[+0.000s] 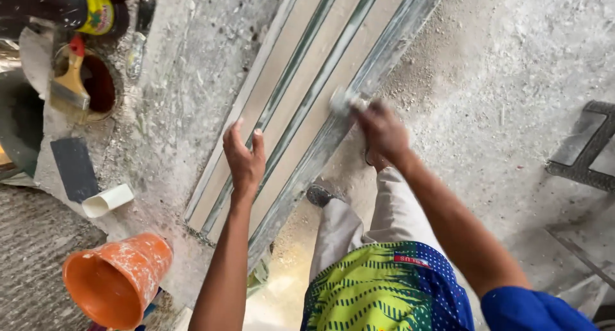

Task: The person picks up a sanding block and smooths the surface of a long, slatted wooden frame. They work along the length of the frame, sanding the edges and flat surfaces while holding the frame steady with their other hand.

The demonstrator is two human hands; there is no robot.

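The left hand (245, 159) rests spread on the long, stiff-looking moulding (301, 94) lying across the slab (173, 100), while the right hand (382, 131) pinches a small pad (341, 101) at its right edge, probably light

Dusty grey concrete floor (512, 68), daylit, with an orange bucket (115, 280) and paintbrush (69, 81) lying about.
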